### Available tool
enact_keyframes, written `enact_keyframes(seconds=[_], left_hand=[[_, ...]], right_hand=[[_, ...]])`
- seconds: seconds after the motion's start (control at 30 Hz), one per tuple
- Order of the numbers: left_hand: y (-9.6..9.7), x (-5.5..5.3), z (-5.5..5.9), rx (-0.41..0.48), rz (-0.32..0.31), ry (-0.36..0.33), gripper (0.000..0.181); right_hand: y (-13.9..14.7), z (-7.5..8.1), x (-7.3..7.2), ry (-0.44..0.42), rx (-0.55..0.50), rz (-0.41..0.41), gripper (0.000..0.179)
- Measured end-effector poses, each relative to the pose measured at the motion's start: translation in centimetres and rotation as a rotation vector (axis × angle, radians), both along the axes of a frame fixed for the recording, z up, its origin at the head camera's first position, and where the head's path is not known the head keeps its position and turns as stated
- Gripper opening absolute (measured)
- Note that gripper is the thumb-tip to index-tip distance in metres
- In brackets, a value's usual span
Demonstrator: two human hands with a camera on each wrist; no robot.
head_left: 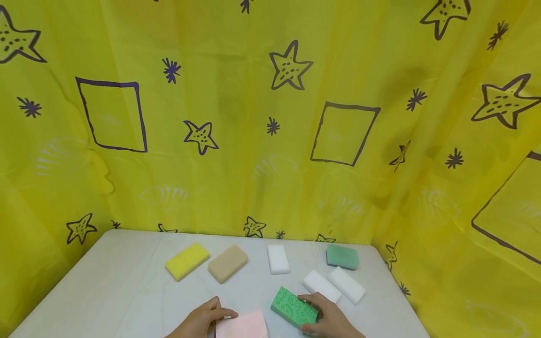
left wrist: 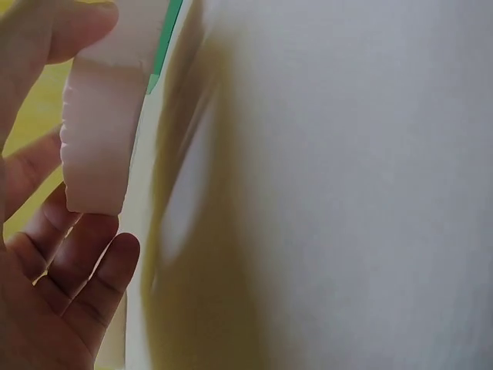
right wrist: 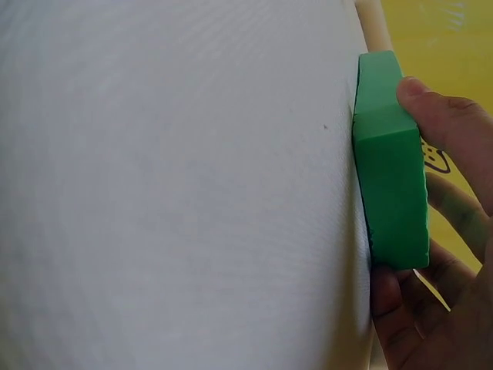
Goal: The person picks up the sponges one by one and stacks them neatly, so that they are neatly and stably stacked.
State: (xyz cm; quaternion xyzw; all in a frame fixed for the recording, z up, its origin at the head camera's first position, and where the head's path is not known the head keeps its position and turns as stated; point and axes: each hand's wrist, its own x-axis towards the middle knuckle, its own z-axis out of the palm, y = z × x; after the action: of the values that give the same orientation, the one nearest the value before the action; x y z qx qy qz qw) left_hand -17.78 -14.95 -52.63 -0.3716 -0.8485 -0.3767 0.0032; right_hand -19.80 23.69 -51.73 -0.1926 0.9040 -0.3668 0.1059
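Note:
Near the front of the table, my left hand [head_left: 204, 320] grips a pale pink sponge [head_left: 244, 326] by its left side. The left wrist view shows this sponge [left wrist: 100, 142] between thumb and fingers, with a scalloped edge; the head view cuts off its near end. To its right lies a bright green sponge [head_left: 290, 304] printed with dark patterns, set at a slant. My right hand [head_left: 331, 320] holds its right end, thumb on the near side and fingers on the far side. In the right wrist view the green sponge [right wrist: 391, 193] rests against the white tabletop.
Farther back on the white table [head_left: 139, 281] lie a yellow sponge [head_left: 188, 261], a beige sponge [head_left: 228, 263], a white block [head_left: 278, 259] and a darker green sponge [head_left: 342, 256]. Two more white blocks, one [head_left: 321, 286] beside the other [head_left: 346, 285], lie beyond my right hand. Yellow patterned curtain [head_left: 236, 103] surrounds the table.

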Motion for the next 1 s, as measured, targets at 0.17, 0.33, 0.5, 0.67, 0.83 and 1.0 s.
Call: enact_keyframes(seconds=[0.17, 0.33, 0.5, 0.67, 0.83, 1.0], left_hand=[[0.6, -0.2, 0.0, -0.022, 0.002, -0.057, 0.048], [1.1, -0.5, 0.0, 0.001, -0.014, -0.096, 0.049], [1.4, -0.7, -0.4, 0.027, -0.053, -0.048, 0.046], [1.8, -0.9, -0.5, 0.040, -0.047, -0.073, 0.048], [2.1, -1.2, -0.6, 0.063, -0.066, -0.058, 0.050], [2.3, -1.4, -0.8, 0.053, -0.086, -0.036, 0.049]], right_hand=[[0.1, -0.1, 0.0, 0.002, -0.006, 0.005, 0.068], [0.1, 0.0, 0.0, 0.001, 0.001, -0.007, 0.068], [0.1, 0.0, 0.0, 0.003, -0.008, -0.002, 0.068], [0.1, 0.0, 0.0, 0.019, -0.012, 0.013, 0.067], [0.1, 0.0, 0.0, 0.008, -0.021, 0.010, 0.067], [0.1, 0.2, 0.1, 0.016, -0.033, 0.017, 0.067]])
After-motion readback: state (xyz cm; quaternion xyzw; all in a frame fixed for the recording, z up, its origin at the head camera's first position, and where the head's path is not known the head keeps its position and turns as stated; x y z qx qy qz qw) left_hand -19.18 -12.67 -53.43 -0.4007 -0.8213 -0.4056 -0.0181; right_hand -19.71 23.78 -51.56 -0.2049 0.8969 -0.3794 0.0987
